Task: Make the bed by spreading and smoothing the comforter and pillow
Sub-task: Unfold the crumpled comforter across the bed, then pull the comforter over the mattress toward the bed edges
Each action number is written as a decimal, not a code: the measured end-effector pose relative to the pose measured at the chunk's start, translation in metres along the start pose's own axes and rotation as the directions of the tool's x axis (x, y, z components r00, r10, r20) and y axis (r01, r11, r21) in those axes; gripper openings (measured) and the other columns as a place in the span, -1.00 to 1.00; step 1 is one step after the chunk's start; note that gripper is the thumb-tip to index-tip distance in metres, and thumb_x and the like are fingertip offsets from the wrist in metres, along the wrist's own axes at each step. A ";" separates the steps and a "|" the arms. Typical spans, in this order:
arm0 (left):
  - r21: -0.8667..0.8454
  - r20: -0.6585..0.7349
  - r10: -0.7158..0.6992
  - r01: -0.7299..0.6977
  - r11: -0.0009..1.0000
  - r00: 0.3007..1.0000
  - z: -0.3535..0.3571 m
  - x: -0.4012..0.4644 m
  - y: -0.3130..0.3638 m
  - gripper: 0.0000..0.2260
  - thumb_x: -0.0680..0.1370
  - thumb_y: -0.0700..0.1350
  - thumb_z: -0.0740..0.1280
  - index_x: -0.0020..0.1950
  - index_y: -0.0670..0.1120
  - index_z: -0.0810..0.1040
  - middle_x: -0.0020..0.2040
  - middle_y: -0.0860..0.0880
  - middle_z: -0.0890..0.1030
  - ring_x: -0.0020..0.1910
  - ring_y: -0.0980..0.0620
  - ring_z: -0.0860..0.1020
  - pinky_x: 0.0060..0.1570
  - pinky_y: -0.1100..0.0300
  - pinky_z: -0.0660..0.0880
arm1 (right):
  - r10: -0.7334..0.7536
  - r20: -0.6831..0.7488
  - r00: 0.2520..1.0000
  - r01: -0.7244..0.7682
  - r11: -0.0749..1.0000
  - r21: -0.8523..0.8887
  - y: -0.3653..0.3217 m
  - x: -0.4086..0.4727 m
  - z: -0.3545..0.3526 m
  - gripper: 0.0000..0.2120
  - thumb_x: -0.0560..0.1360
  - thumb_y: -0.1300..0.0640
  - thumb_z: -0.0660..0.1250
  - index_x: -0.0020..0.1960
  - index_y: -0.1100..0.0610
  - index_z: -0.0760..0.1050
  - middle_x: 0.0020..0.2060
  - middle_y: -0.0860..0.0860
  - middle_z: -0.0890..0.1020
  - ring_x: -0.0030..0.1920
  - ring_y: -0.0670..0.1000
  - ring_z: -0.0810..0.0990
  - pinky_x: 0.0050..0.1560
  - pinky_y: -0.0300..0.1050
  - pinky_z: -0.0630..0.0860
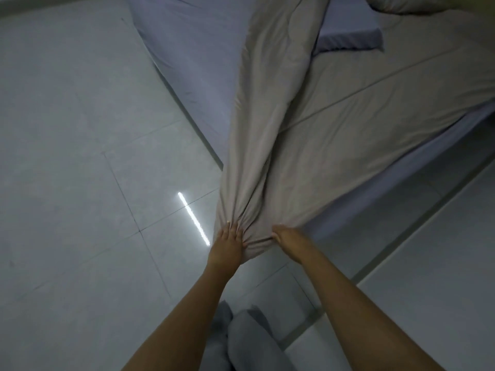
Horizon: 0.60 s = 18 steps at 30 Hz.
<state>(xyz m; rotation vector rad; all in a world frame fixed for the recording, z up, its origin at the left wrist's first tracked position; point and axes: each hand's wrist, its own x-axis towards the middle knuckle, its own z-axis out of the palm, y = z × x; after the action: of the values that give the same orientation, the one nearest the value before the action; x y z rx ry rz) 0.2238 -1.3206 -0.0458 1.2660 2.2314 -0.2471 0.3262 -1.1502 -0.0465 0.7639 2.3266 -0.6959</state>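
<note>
A beige comforter [334, 108] lies partly spread over a low bed with a lavender sheet [192, 57]. One long bunched fold of it runs from the top of the view down to its near corner, which hangs past the bed's corner over the floor. My left hand [227, 241] and my right hand [288, 241] both grip that gathered corner, side by side, arms stretched forward. A lavender pillow [351, 36] lies near the head of the bed, partly under the comforter. More rumpled beige fabric [401, 2] sits at the top right.
Pale tiled floor [80, 156] surrounds the bed, with a bright strip of reflected light [192, 218] left of my hands. My legs in grey trousers [246, 344] show at the bottom. A dark floor seam [401, 236] runs along the right.
</note>
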 end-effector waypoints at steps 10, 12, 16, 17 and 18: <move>0.063 0.025 0.051 -0.052 0.997 0.998 -0.021 0.004 -0.021 -0.48 0.69 0.03 -0.14 0.57 -0.21 -0.12 0.58 -0.17 -0.10 0.57 -0.11 -0.14 0.54 0.02 -0.12 | 0.191 -0.100 0.976 -0.183 0.980 0.081 0.008 -0.021 -0.014 -0.35 0.63 -0.14 -0.04 0.54 0.25 -0.05 0.55 0.15 0.02 0.54 0.08 -0.02 0.50 -0.03 0.04; 0.067 0.009 0.054 -0.055 0.996 0.998 -0.038 0.011 -0.024 -0.47 0.69 0.06 -0.15 0.57 -0.21 -0.12 0.59 -0.16 -0.10 0.57 -0.10 -0.14 0.54 0.03 -0.12 | 0.201 -0.144 0.969 -0.191 0.978 0.078 0.003 -0.019 -0.031 -0.35 0.63 -0.15 -0.04 0.54 0.26 -0.05 0.54 0.15 0.02 0.54 0.09 -0.02 0.51 -0.01 0.04; 0.078 -0.078 0.067 -0.061 0.995 0.995 -0.096 0.029 -0.030 -0.48 0.69 0.04 -0.13 0.57 -0.21 -0.09 0.59 -0.16 -0.07 0.57 -0.10 -0.11 0.53 0.03 -0.10 | 0.206 -0.236 0.950 -0.195 0.978 0.069 -0.007 -0.015 -0.083 -0.34 0.63 -0.16 -0.06 0.55 0.24 -0.07 0.55 0.13 0.02 0.55 0.08 -0.03 0.51 -0.01 0.02; 0.085 -0.108 0.069 -0.059 0.995 0.992 -0.115 0.036 -0.034 -0.48 0.69 0.03 -0.13 0.57 -0.22 -0.08 0.59 -0.16 -0.06 0.57 -0.10 -0.10 0.53 0.03 -0.09 | 0.207 -0.262 0.943 -0.193 0.978 0.078 -0.010 -0.012 -0.099 -0.34 0.63 -0.17 -0.07 0.55 0.24 -0.07 0.55 0.13 0.01 0.55 0.08 -0.04 0.51 -0.02 0.01; 0.097 -0.143 0.069 -0.055 0.994 0.987 -0.134 0.044 -0.038 -0.49 0.69 0.02 -0.12 0.57 -0.22 -0.07 0.59 -0.17 -0.05 0.57 -0.11 -0.09 0.52 0.03 -0.08 | 0.204 -0.293 0.934 -0.189 0.979 0.080 -0.014 -0.008 -0.116 -0.34 0.63 -0.17 -0.07 0.55 0.24 -0.08 0.55 0.13 0.01 0.55 0.08 -0.04 0.51 -0.02 0.00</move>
<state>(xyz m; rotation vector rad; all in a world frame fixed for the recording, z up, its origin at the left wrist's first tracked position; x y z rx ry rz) 0.1243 -1.2530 0.0371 1.4425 2.3217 -0.2444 0.2805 -1.0902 0.0430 1.1800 2.4596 -0.5845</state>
